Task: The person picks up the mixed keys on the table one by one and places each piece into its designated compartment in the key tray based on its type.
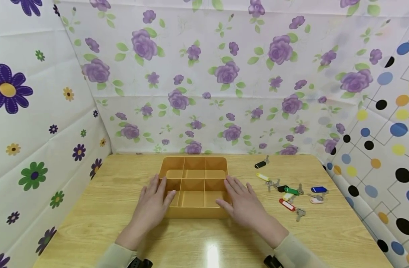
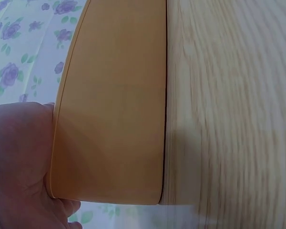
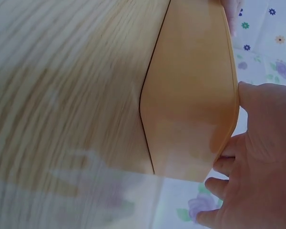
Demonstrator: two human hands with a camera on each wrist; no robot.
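Note:
A tan plastic box (image 1: 197, 213) divided into several compartments sits on the wooden table, its compartments bare inside. My left hand (image 1: 153, 201) rests along its left side, fingers extended over the rim and thumb reaching above the near left compartment. On the opposite side lies my right hand (image 1: 243, 203), its fingers on the right rim and thumb over the near right corner. The right wrist view shows the right hand (image 3: 264, 157) with its thumb tip at the rim and some fingers spread off the wall. In the left wrist view, part of the left hand (image 2: 21, 162) is hidden behind the box wall (image 2: 109, 105).
Keys with coloured tags lie scattered right of the box: a black tag (image 1: 260, 164), a yellow tag (image 1: 262, 176), a green tag (image 1: 291, 191), a red tag (image 1: 287, 204) and a blue tag (image 1: 319, 190). Patterned cloth (image 1: 204, 74) stands behind the table (image 1: 100, 212) and on both sides.

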